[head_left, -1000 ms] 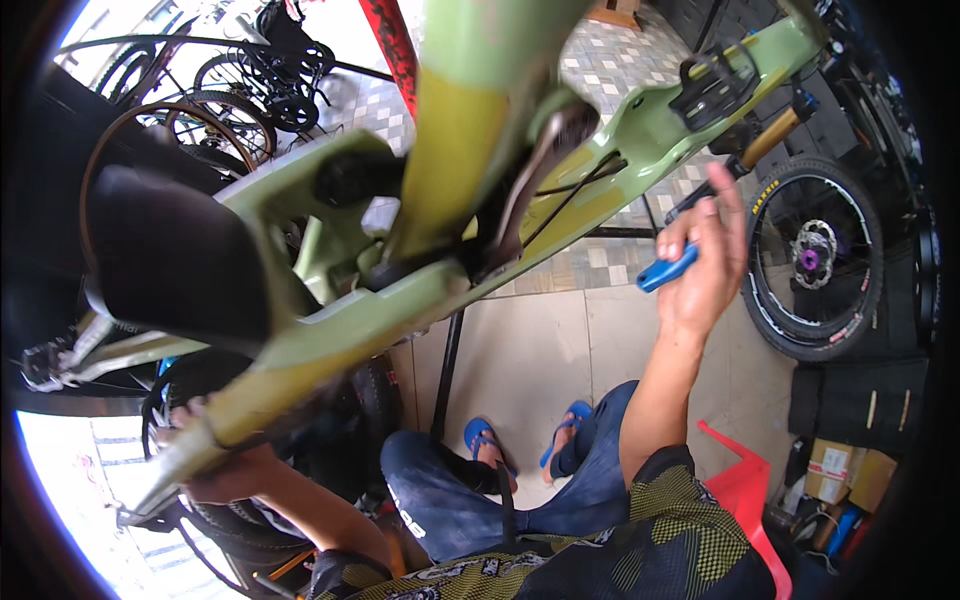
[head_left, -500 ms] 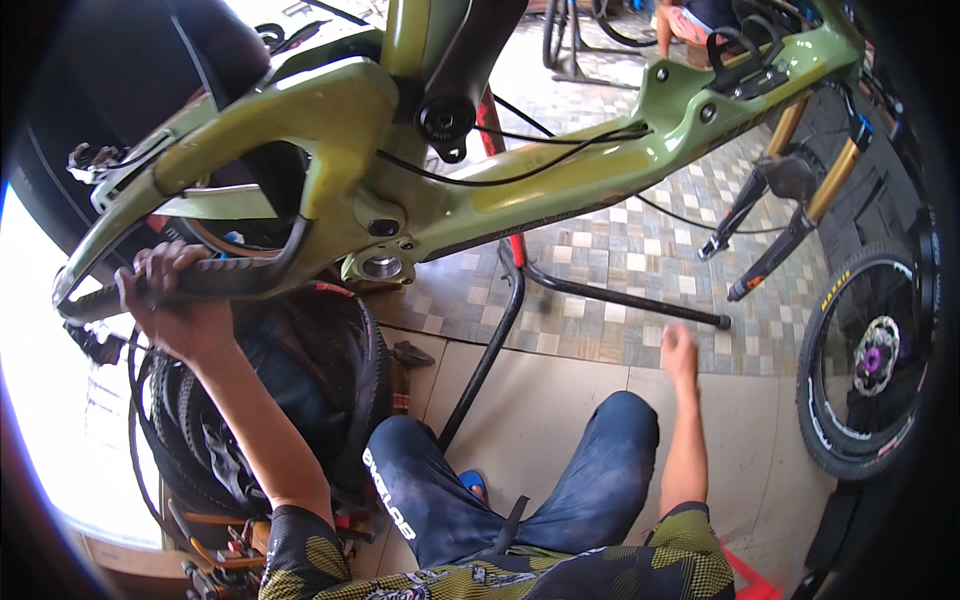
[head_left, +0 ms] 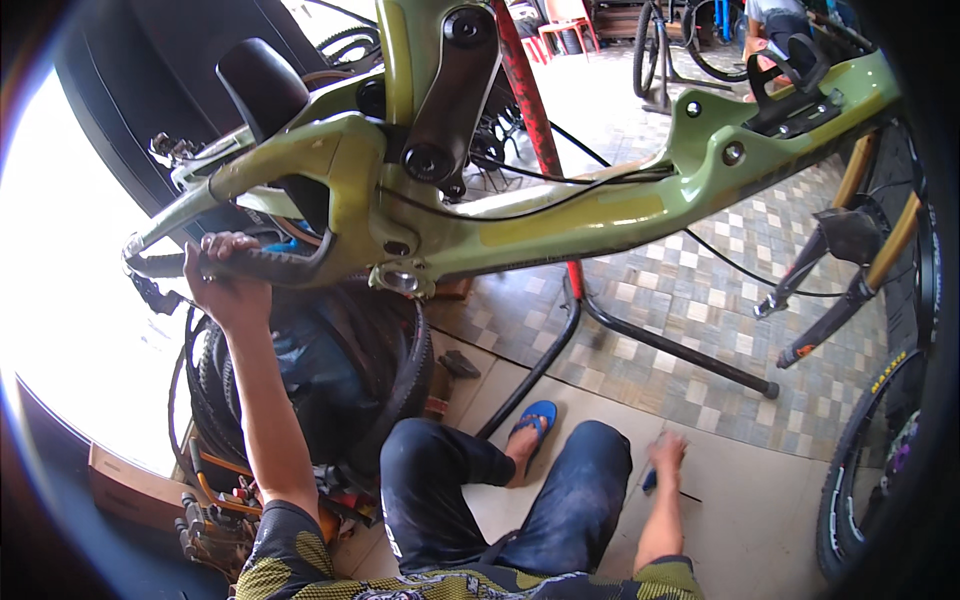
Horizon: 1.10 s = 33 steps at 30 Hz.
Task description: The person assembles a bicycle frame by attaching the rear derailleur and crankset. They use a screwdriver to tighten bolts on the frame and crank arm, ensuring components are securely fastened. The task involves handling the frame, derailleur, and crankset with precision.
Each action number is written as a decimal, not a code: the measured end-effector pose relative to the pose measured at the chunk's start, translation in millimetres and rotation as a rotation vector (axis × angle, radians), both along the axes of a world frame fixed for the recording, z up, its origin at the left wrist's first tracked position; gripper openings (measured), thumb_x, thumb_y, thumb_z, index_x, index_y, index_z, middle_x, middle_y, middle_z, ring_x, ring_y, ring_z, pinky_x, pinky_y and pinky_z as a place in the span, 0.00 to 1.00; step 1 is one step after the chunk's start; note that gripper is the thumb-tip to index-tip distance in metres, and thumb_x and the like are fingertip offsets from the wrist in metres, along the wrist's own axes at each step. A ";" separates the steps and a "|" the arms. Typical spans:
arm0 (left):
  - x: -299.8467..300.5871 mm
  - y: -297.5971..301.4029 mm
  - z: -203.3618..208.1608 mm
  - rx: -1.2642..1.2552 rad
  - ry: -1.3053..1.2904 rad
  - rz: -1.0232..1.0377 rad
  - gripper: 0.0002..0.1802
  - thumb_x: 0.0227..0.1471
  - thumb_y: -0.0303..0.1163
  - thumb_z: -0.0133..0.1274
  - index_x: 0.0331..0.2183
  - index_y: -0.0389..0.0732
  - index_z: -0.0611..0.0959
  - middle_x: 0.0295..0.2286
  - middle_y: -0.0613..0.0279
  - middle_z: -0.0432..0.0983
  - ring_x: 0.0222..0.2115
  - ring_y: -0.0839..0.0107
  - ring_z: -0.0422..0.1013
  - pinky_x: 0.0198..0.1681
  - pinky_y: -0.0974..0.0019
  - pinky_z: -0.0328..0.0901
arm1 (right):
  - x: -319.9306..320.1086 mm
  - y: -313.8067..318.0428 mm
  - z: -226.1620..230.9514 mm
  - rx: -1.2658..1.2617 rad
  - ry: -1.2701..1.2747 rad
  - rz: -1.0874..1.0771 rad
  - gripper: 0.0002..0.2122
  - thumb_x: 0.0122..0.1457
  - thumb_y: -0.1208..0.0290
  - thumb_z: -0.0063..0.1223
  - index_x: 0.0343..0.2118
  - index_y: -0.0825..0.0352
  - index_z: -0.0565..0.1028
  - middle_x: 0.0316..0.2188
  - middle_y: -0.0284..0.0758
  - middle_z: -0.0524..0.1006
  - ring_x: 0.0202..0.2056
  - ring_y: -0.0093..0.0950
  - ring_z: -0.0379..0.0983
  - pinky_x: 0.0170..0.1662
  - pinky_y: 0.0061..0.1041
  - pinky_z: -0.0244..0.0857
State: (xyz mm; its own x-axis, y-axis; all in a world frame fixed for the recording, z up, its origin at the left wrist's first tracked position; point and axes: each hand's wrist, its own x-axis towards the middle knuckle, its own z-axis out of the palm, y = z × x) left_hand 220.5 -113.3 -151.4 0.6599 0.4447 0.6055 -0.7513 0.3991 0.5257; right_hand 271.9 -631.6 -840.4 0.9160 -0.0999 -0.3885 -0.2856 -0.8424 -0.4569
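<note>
A green bicycle frame point(head_left: 570, 225) hangs across the upper view, with a dark crank-like link point(head_left: 453, 95) on it. My left hand point(head_left: 228, 275) is closed around the black-guarded lower rear tube point(head_left: 285, 267), near the frame's back end. An open round bottom bracket shell point(head_left: 403, 281) shows to the right of that hand. Low at the right, beside my knee, my right hand point(head_left: 668, 455) has its fingers curled. A small dark piece point(head_left: 650, 481) and a thin dark rod point(head_left: 690, 497) show on either side of its wrist; whether it grips them is unclear.
A red and black work stand point(head_left: 574, 285) stands behind the frame, one leg reaching right. Bagged tyres point(head_left: 330, 365) lie below left. A fork with gold tubes point(head_left: 880, 240) and a wheel point(head_left: 850, 480) are at the right. Another person point(head_left: 775, 25) sits far back.
The view has shifted, so the frame appears farther right. My right hand has come down and back beside my knee. My left hand keeps its hold on the rear tube.
</note>
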 end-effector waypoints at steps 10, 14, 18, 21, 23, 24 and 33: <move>-6.1 46.5 2.1 0.051 -0.021 -0.119 0.13 0.65 0.35 0.56 0.29 0.44 0.72 0.22 0.71 0.66 0.25 0.78 0.68 0.40 0.65 0.72 | 151.6 -15.5 543.5 -0.015 -1.905 0.160 0.14 0.66 0.75 0.60 0.53 0.73 0.79 0.50 0.42 0.80 0.53 0.37 0.74 0.59 0.36 0.66; -0.9 50.2 7.2 0.055 0.029 -0.092 0.12 0.62 0.31 0.54 0.27 0.44 0.72 0.21 0.73 0.66 0.21 0.81 0.67 0.36 0.68 0.74 | 184.8 5.1 586.9 -0.129 -1.921 0.294 0.13 0.68 0.61 0.56 0.40 0.68 0.79 0.42 0.39 0.80 0.48 0.39 0.76 0.59 0.36 0.64; -5.3 56.5 14.5 0.070 0.065 -0.123 0.13 0.61 0.30 0.53 0.25 0.46 0.70 0.19 0.73 0.65 0.20 0.81 0.67 0.34 0.70 0.74 | 193.3 14.0 580.4 -0.078 -1.930 0.314 0.17 0.68 0.55 0.53 0.34 0.67 0.76 0.33 0.37 0.76 0.37 0.40 0.73 0.53 0.36 0.64; -6.6 57.6 20.0 0.038 0.105 -0.060 0.14 0.60 0.31 0.53 0.23 0.47 0.69 0.17 0.74 0.64 0.19 0.81 0.66 0.32 0.71 0.73 | 201.0 18.3 579.9 0.080 -1.970 0.379 0.14 0.67 0.59 0.55 0.33 0.68 0.74 0.30 0.38 0.73 0.31 0.39 0.69 0.45 0.34 0.63; -5.4 48.2 22.5 -0.006 0.077 -0.012 0.14 0.59 0.30 0.53 0.24 0.47 0.69 0.17 0.75 0.64 0.18 0.82 0.65 0.29 0.76 0.70 | 203.8 18.3 574.7 0.180 -1.955 0.383 0.13 0.68 0.62 0.54 0.33 0.68 0.73 0.29 0.38 0.72 0.29 0.37 0.67 0.41 0.31 0.62; -8.6 49.5 22.0 -0.003 0.073 -0.015 0.14 0.59 0.30 0.53 0.24 0.48 0.69 0.17 0.75 0.64 0.18 0.82 0.65 0.29 0.76 0.70 | 204.3 19.3 574.6 0.233 -1.894 0.406 0.13 0.68 0.63 0.54 0.33 0.69 0.73 0.29 0.38 0.72 0.29 0.36 0.67 0.41 0.30 0.62; -9.8 41.0 14.9 -0.035 0.114 -0.046 0.17 0.59 0.33 0.55 0.21 0.50 0.68 0.18 0.75 0.64 0.19 0.83 0.65 0.29 0.76 0.70 | 208.8 23.8 567.5 0.325 -1.850 0.397 0.13 0.69 0.63 0.52 0.33 0.69 0.74 0.28 0.38 0.71 0.29 0.35 0.67 0.41 0.29 0.61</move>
